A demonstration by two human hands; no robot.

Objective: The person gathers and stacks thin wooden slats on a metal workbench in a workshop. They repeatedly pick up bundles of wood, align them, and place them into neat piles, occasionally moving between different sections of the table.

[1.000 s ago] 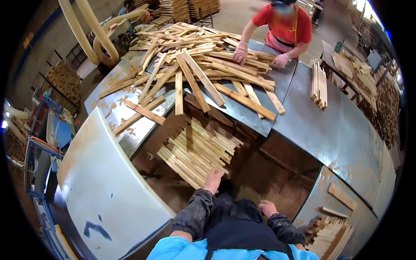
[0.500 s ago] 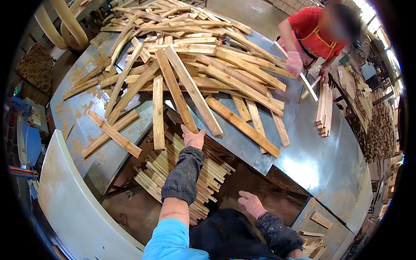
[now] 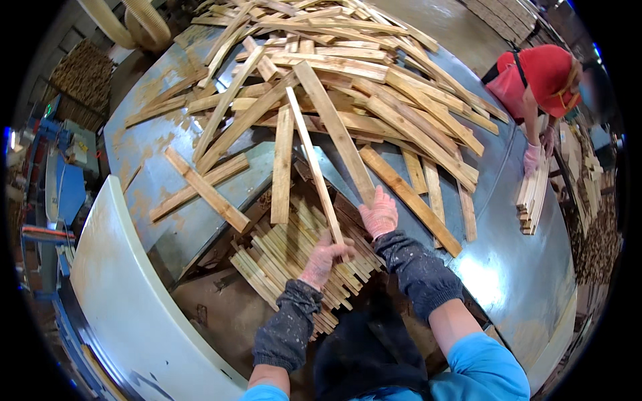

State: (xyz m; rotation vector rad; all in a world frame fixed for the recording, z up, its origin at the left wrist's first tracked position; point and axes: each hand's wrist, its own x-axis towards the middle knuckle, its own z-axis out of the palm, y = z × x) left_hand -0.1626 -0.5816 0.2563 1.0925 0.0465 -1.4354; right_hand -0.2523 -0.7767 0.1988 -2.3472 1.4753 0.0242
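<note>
Nearest me, my left hand is closed around the near end of a thin wooden slat, above the stack of slats in the pit. Just beyond, my right hand grips the end of a broader plank on the metal desk. Farther out lies the loose pile of planks; at far right, a person in red handles a small bundle.

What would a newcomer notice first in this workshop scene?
A sprawling heap of pale wooden slats covers the grey metal table at the top. Below centre, the left hand grips a thin slat and the right hand a broader board. Another person in red works at the upper right.
</note>
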